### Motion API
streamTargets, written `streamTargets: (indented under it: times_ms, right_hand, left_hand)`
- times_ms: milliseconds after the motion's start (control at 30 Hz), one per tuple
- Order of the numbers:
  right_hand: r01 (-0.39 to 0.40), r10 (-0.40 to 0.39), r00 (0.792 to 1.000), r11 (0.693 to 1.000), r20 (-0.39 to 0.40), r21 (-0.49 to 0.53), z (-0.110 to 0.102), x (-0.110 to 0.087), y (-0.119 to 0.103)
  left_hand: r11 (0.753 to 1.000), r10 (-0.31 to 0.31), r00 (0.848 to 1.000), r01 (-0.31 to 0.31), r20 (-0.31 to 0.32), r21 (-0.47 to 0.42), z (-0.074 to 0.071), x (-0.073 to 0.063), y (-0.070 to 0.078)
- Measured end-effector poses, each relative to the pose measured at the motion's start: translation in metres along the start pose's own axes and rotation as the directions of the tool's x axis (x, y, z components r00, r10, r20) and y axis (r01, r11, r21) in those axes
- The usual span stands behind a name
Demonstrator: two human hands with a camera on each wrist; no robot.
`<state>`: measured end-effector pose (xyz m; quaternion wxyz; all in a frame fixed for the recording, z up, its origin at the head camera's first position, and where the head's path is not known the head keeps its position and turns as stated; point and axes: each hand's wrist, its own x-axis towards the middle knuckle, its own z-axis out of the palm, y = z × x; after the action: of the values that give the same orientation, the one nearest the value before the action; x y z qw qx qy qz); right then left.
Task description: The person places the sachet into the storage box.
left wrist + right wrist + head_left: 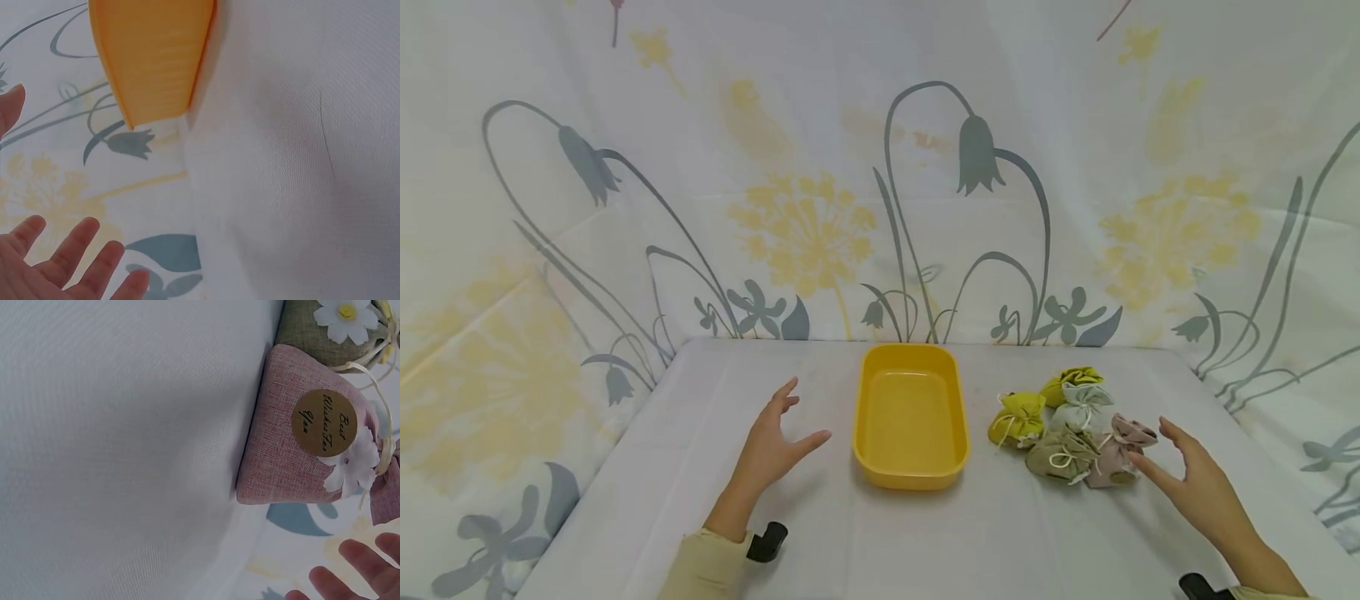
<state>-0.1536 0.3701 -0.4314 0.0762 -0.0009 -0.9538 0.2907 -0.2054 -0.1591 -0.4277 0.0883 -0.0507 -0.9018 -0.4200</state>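
Note:
My right hand [1198,483] is held with thumb and fingers spread beside a pink drawstring sachet [1116,458], and holds nothing. In the right wrist view the pink sachet shows a round gold "Best Wishes For You" sticker [324,423] and a white flower, with the fingers [365,562] below its tied neck. A grey-green sachet [1060,454], a pale green one [1082,408] and two yellow-green ones, one in front [1018,419] and one behind [1067,383], cluster around it. My left hand [771,446], spread and empty, hovers left of a yellow tray [912,479].
The tray, with nothing in it, stands mid-table on a white cloth [925,542]. Behind the table hangs a flower-patterned curtain [850,167], which also runs along both sides. Black wrist camera mounts [767,542] sit by the sleeves.

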Motion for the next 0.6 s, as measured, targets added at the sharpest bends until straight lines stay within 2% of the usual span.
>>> streamTargets:
  times_ms: [367, 600]
  right_hand:
    - [0.026, -0.024, 0.999, 0.999, -0.044, 0.045, 0.005, 0.003, 0.001]
    - [0.08, -0.072, 0.993, 0.993, -0.098, 0.086, 0.008, 0.005, 0.001]
  left_hand:
    - [0.994, -0.013, 1.0, 0.014, 0.008, -0.111, 0.018, 0.005, 0.008]
    - [0.984, -0.031, 0.999, 0.035, 0.024, -0.173, 0.032, 0.01, 0.013]
